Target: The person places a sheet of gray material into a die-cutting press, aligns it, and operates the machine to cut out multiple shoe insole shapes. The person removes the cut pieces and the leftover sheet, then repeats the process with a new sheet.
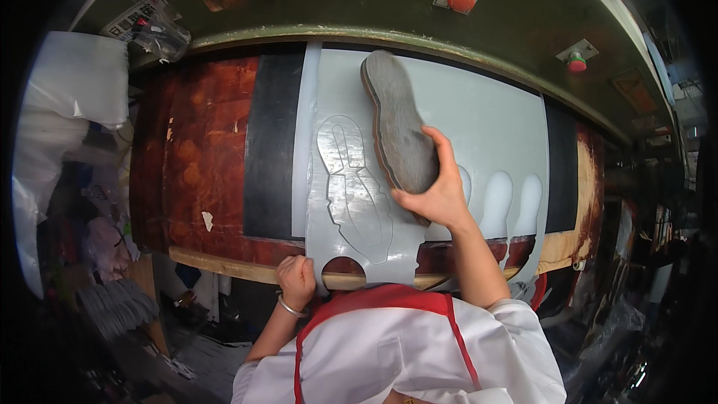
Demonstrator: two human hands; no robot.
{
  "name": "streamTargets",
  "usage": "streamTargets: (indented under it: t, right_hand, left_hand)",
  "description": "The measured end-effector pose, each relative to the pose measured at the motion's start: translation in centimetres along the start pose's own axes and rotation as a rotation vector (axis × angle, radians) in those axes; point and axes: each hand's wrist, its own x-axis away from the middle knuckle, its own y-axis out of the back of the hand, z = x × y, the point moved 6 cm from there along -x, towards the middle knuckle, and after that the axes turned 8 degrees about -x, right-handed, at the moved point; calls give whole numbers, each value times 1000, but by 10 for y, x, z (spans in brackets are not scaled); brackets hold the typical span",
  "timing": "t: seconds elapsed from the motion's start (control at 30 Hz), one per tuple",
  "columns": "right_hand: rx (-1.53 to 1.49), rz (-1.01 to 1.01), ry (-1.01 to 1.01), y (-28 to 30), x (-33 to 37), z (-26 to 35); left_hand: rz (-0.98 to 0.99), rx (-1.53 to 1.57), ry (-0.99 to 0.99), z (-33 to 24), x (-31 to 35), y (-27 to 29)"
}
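My right hand (441, 198) grips the heel end of a sole-shaped cutting die (400, 120), thumb on one side and fingers on the other. The die has a grey fuzzy-looking top and a brownish rim, and it rests on or just over a grey sheet (479, 97). Left of it, a sole-shaped outline with inner shapes (351, 187) is marked in the sheet. At the sheet's near left corner my left hand (296, 282) is closed in a fist; whatever its fingers may hold is hidden.
Sole-shaped cut-outs (498, 198) line the sheet's near right side, and its near edge is notched. Beneath lie a black pad (277, 142) and a reddish-brown board (202, 157). A green machine beam (351, 0) with a red button (461, 0) spans the back. Plastic film (75, 82) hangs left.
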Motion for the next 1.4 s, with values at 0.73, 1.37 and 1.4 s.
streamTargets:
  t: [0.73, 1.37, 1.4]
  right_hand:
    - [239, -943, 219, 225, -113, -36]
    - [239, -891, -133, 212, -83, -74]
    - [253, -766, -144, 191, -75, -84]
  left_hand:
    - [-99, -170, 31, 3, -128, -32]
    - [-162, -236, 104, 6, -271, -58]
    - [-185, -254, 81, 4, -268, -57]
